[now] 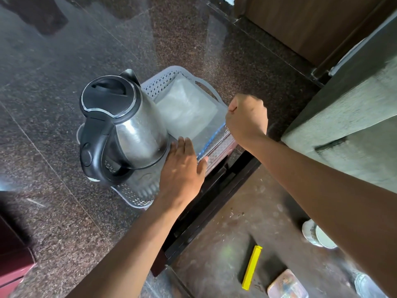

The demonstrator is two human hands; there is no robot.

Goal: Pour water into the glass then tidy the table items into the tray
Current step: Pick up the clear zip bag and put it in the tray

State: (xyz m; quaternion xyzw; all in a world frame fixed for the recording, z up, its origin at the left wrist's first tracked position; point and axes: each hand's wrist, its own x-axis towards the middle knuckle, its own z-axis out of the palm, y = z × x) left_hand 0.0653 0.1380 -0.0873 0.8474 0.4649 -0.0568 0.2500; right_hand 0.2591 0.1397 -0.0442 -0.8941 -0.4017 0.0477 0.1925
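Two hands: left hand (182, 166) flat, fingers straight, resting on the bag's near edge; right hand (247, 117) fisted, pinching its corner.
Bag: clear zip-top plastic bag (189, 110), soft, slippery, lies inside the grey perforated plastic tray (163, 82); best held by corners.
Kettle: steel electric kettle with black lid (120, 125), likely heavy, stands in the tray, crowding the bag.
Surface: speckled granite counter (64, 82).

Shiny steel kettle (137, 134), perforated plastic tray (159, 82)

No legible txt anywhere.
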